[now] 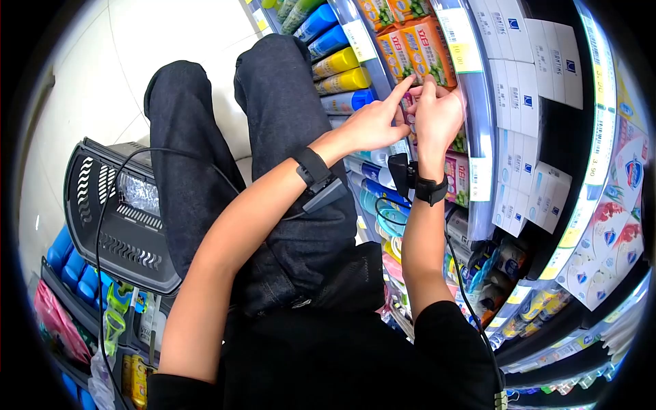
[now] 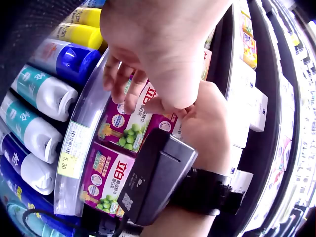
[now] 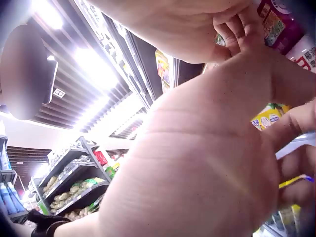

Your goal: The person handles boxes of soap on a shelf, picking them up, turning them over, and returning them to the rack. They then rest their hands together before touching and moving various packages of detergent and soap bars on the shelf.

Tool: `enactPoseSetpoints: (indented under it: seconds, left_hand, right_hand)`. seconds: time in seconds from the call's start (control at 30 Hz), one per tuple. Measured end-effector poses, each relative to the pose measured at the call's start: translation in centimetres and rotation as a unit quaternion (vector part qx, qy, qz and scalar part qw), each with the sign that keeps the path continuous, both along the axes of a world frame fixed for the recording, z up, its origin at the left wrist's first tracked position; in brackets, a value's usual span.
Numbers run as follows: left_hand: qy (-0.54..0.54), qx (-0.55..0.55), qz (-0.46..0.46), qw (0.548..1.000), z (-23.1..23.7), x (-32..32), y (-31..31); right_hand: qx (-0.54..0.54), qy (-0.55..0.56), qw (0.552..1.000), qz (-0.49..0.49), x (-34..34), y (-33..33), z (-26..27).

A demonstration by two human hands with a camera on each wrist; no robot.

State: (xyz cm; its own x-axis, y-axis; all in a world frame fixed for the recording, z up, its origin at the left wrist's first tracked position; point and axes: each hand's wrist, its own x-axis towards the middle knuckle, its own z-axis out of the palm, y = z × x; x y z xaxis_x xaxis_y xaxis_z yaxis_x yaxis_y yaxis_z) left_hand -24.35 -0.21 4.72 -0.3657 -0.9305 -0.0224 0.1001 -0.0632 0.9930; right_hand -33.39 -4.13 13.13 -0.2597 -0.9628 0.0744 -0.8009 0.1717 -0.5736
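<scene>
Both hands meet at a shelf row of wrapped soap packs. The left hand (image 1: 372, 126) reaches across with its index finger straight, its tip right at the lower edge of the orange soap packs (image 1: 425, 51). Beside it, the right hand (image 1: 439, 116) has its fingers bent toward the same edge; I cannot tell whether they pinch a pack. Purple soap packs (image 2: 106, 177) with green fruit printed on them lie under and below the hands. In the right wrist view the right palm (image 3: 197, 153) fills the middle and covers most of the packs.
Bottles (image 2: 47, 91) with white, blue and yellow caps line the shelf left of the soap. A clear price-tag strip (image 1: 480, 137) edges the row, with white boxes (image 1: 516, 96) beyond. A black plastic basket (image 1: 119, 225) stands by the person's legs. Thin cables run from both wrist cameras.
</scene>
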Motion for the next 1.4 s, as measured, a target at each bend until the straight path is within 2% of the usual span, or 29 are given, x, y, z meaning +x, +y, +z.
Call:
enactPoseSetpoints:
  seconds: [0.1, 0.23, 0.43, 0.63, 1.13, 1.4]
  left_hand:
    - [-0.001, -0.001, -0.008, 1.000, 0.2, 0.2, 0.0]
    - [-0.002, -0.003, -0.005, 1.000, 0.2, 0.1, -0.2]
    - [0.001, -0.002, -0.001, 1.000, 0.3, 0.2, -0.2]
    - [0.004, 0.010, -0.005, 1.000, 0.2, 0.2, -0.2]
    - [-0.001, 0.012, -0.001, 1.000, 0.1, 0.5, -0.3]
    - [-0.009, 0.014, 0.001, 1.000, 0.2, 0.6, -0.2]
  right_hand:
    - [-0.020, -0.028, 0.999, -0.006, -0.6, -0.4, -0.6]
    - [-0.025, -0.120, 0.992, 0.006, 0.5, -0.4, 0.1]
    - [-0.008, -0.142, 0.990, 0.000, 0.3, -1.0, 0.0]
    - [0.017, -0.121, 0.992, -0.027, 0.5, -1.0, 0.6]
    - [-0.022, -0.162, 0.986, -0.030, 0.3, -0.8, 0.0]
    - [-0.016, -0.091, 0.994, -0.062, 0.7, -0.7, 0.1]
